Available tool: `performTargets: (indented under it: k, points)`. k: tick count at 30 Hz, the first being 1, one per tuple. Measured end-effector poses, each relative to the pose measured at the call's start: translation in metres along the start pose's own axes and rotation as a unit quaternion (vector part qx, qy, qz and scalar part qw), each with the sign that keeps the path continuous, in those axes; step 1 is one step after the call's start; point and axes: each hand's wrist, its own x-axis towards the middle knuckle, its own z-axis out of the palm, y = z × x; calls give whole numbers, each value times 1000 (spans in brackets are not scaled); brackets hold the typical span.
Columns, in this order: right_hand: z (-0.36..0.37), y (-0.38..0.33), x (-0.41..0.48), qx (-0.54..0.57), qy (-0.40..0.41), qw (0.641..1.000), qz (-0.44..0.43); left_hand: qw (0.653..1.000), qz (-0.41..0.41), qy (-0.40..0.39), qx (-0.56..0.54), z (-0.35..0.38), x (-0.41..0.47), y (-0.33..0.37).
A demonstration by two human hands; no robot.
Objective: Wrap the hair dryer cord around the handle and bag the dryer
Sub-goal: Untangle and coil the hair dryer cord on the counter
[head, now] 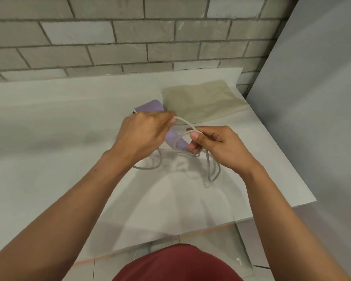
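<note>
A lilac hair dryer [150,106] lies on the white table [49,138], its handle [174,139] pointing toward me. My left hand [142,132] covers the dryer's middle and pinches the grey cord [185,123] at its fingertips. My right hand [213,145] pinches a loop of the same cord near the end of the handle. More cord hangs in loose loops [211,169] below both hands onto the table. A flat beige bag [201,100] lies just behind the dryer, to the right.
A grey brick wall [130,37] runs along the back of the table. A plain grey panel [312,98] stands at the right, past the table's right edge [282,155]. Tiled floor shows below the near edge.
</note>
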Motion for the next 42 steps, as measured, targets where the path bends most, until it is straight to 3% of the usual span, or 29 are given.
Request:
performTargets:
  k: [4, 7, 10, 13, 16, 18, 21, 25, 27, 29, 34, 37, 39, 42]
  points:
    - [0, 3, -2, -11, 11, 1000, 14, 980, -151, 76, -104, -7, -2, -10]
    - [2, 1, -1, -57, 24, 998, 14, 983, -165, 34, -72, -7, -5, -20]
    - [2, 1, -1, -56, 7, 998, 15, 993, -112, 19, -45, -6, -6, -22]
    - [5, 0, -3, -59, -17, 998, 8, 999, 31, 18, -24, -6, -4, -15]
    - [11, 0, -4, -47, -34, 998, -8, 986, 155, -49, 40, 2, 3, -5]
    - [13, 1, -4, -51, -21, 998, -12, 980, 172, -64, 81, 5, 6, 2]
    - [10, 2, -5, 0, 3, 1000, 0, 990, 106, 8, 90, 2, 5, 3]
    - [8, 5, -3, -7, -3, 1000, -4, 989, -65, 133, -24, -9, 0, -7]
    - [8, 4, -1, 1, 4, 1000, -6, 984, -120, 122, -58, -11, -1, -13]
    - [9, 2, 0, 6, 4, 1000, -4, 988, -124, 85, -38, -10, -2, -21]
    - [11, 2, 0, -1, -11, 1000, 4, 996, -83, 13, -24, -9, 1, -33]
    - [11, 2, 0, -4, -17, 1000, 5, 998, -52, 18, -35, -9, 4, -33]
    - [11, 1, 0, 0, -21, 1000, 4, 999, 14, 24, -32, -9, 6, -28]
    - [9, 0, 1, -6, -27, 1000, 1, 986, 157, -39, 33, -1, 10, -23]
